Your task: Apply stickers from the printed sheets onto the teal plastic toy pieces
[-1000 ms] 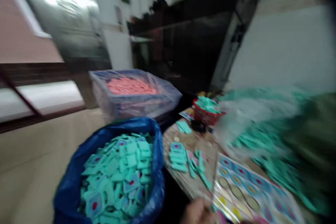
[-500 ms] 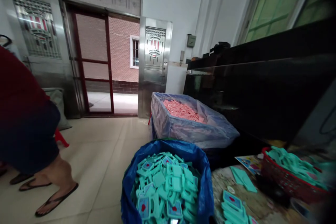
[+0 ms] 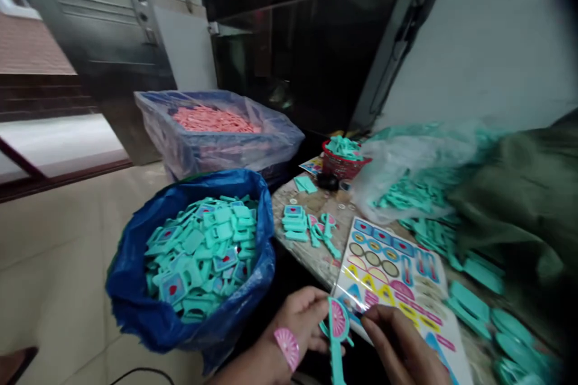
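Observation:
My left hand (image 3: 300,322) grips a teal plastic toy piece (image 3: 336,352) with a long narrow stem and a pink half-round sticker on its wide end. Another pink half-round sticker (image 3: 287,349) is stuck on my left wrist. Just to the right, my right hand (image 3: 401,343) has thumb and forefinger pinched together beside the toy piece, over the edge of a sticker sheet (image 3: 383,280); what lies between the fingertips is too small to make out. The sheet carries blue, yellow, pink and round stickers. Several teal pieces (image 3: 295,222) lie beyond it on the worn tabletop (image 3: 280,198).
A blue-lined sack (image 3: 130,258) full of teal pieces stands left of the table. Behind it is a plastic-lined bin (image 3: 226,150) of pink pieces. A red basket (image 3: 338,165), a clear bag (image 3: 374,162) of teal parts and a dark green cloth (image 3: 510,198) crowd the tabletop.
The view has swung right and down from the doorway to the table. Both my hands, the toy piece and the sticker sheet now show; the other person's legs have mostly left the view.

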`<state>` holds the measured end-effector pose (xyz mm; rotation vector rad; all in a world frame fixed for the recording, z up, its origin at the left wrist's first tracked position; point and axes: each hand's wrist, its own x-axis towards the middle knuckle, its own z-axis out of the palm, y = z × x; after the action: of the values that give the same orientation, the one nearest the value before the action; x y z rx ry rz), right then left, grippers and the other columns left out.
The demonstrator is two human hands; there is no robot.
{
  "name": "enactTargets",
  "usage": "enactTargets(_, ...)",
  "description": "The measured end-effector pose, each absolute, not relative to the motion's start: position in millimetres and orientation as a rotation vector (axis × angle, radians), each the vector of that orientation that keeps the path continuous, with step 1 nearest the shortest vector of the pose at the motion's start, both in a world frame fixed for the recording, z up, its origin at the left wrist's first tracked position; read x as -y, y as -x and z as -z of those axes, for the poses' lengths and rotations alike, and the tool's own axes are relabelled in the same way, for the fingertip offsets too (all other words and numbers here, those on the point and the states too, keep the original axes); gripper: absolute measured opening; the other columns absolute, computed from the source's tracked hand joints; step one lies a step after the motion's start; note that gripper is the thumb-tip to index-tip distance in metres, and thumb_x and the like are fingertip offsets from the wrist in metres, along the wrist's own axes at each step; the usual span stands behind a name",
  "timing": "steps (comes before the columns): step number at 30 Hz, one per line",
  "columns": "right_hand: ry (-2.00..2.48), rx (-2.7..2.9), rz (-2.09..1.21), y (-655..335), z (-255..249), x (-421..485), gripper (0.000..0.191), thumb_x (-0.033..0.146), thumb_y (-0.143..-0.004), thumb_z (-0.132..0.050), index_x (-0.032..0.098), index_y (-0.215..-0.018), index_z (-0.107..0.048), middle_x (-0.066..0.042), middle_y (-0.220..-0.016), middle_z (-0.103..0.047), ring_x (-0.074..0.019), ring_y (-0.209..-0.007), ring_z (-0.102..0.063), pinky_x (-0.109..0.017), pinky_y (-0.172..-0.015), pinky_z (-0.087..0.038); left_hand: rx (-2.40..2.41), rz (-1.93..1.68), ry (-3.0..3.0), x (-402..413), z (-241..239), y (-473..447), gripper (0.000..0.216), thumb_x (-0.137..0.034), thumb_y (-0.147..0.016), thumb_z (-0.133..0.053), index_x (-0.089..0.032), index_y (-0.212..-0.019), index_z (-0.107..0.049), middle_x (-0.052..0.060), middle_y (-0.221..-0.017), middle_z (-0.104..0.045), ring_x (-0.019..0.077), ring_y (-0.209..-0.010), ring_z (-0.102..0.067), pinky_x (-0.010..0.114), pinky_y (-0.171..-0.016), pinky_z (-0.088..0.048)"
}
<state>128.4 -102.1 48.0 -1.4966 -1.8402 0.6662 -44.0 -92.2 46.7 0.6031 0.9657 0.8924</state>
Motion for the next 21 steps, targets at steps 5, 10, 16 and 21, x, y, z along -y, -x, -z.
enactTargets(5, 1.511, 1.893, -0.604, -127.1, -54.4, 105.5, 0.012, 0.037, -0.087, -0.048, 0.026, -0.086, -0.053, 0.003, -0.075, -0.062, -0.0119, -0.065, -0.059, -0.019, -0.057, -0.049, -0.961, -0.826, -0.657, 89.9, -53.5, 44.1, 0.043, -0.048, -0.065, -0.065, -0.011, -0.086, -0.058, 0.005, -0.073, -0.064, 0.0163, -0.062, -0.062, 0.034, -0.062, -0.053)
enactTargets(10, 1.473, 1.967, -0.399, -125.0, -53.7, 105.6, 0.013, 0.034, -0.088, -0.048, 0.025, -0.081, -0.053, 0.001, -0.071, -0.060, -0.0138, -0.062, -0.058, -0.023, -0.054, -0.047, -0.992, -0.781, -0.749, 89.2, -53.8, 40.0, 0.037, -0.045, -0.070, -0.061, -0.012, -0.086, -0.060, 0.004, -0.072, -0.064, 0.0143, -0.063, -0.061, 0.027, -0.059, -0.049)
enactTargets(16, 1.496, 2.007, -0.354, -126.7, -54.5, 107.6, 0.011, 0.029, -0.088, -0.047, 0.023, -0.079, -0.052, 0.000, -0.071, -0.058, -0.0150, -0.062, -0.056, -0.026, -0.054, -0.045, -1.015, -0.727, -0.790, 86.1, -55.1, 38.1, 0.038, -0.047, -0.070, -0.060, -0.013, -0.086, -0.059, 0.003, -0.073, -0.063, 0.0145, -0.064, -0.061, 0.026, -0.059, -0.047)
enactTargets(21, 1.580, 1.842, -0.626, -124.4, -50.5, 111.9, 0.016, 0.034, -0.089, -0.045, 0.023, -0.080, -0.052, -0.001, -0.073, -0.057, -0.0153, -0.064, -0.054, -0.027, -0.057, -0.045, -1.023, -0.724, -0.804, 85.4, -54.2, 36.3, 0.036, -0.046, -0.069, -0.062, -0.014, -0.085, -0.060, 0.003, -0.071, -0.064, 0.0146, -0.064, -0.061, 0.025, -0.059, -0.047)
